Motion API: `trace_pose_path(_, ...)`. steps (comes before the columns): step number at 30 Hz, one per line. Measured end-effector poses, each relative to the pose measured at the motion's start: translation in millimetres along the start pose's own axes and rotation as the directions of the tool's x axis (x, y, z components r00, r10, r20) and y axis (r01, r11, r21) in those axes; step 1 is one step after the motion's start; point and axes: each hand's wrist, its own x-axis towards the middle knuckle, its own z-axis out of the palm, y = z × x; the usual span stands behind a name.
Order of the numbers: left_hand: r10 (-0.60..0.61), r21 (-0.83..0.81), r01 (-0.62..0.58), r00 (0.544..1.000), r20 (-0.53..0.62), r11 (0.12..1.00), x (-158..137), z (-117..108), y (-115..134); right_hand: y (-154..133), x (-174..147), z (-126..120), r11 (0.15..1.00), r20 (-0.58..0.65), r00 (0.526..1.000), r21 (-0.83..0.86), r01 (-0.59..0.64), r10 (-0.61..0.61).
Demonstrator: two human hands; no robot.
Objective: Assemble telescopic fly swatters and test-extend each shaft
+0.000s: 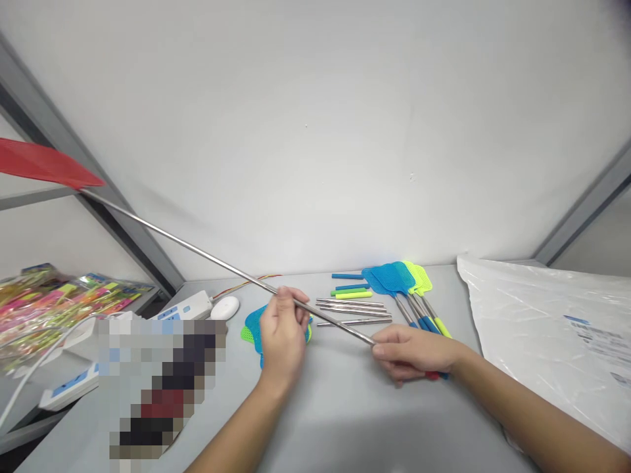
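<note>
A fly swatter with a red head [44, 164] and a long, extended metal rod [197, 249] slants across the view from upper left to lower right. Partway along the rod my left hand [283, 328] is closed around it, thumb on top. My right hand [411, 351] grips its lower end; a bit of red [432, 376] shows below the palm, mostly covered. Behind my left hand lie blue and green swatter heads [254, 322], partly hidden. Beyond my right hand are several short swatters with blue [392, 277] and yellow-green heads [420, 279].
Several loose metal tubes [352, 305] and coloured grip sleeves [353, 295] lie at mid-table. A white plastic bag [542, 328] covers the right side. At left are power strips [185, 307], a white round device [225, 308], a blurred-out patch [162, 394] and bagged colourful items [59, 309].
</note>
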Motion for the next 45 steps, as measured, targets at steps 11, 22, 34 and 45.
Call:
trace_pose_path(11,-0.102,0.059,0.089,0.957,0.270,0.994,-29.5,13.4,-18.0,-1.6,8.0,9.4,0.996,-0.121,0.991,-0.080,0.040,-0.049)
trace_pose_path(22,0.099,-0.065,-0.105,0.991,-0.088,0.992,11.6,-4.0,11.0,-12.2,-3.0,2.3,0.974,-0.088,0.996,-0.225,-0.015,-0.004)
trace_pose_path(34,0.062,-0.128,-0.090,0.977,-0.205,0.988,11.4,-3.2,0.2,-5.0,0.6,-1.7,0.941,-0.175,0.983,-0.319,-0.114,0.060)
trace_pose_path(45,0.006,-0.047,-0.010,0.996,-0.085,0.999,-6.5,3.4,-8.2,1.6,9.2,12.7,0.943,-0.210,0.978,-0.321,-0.087,0.018)
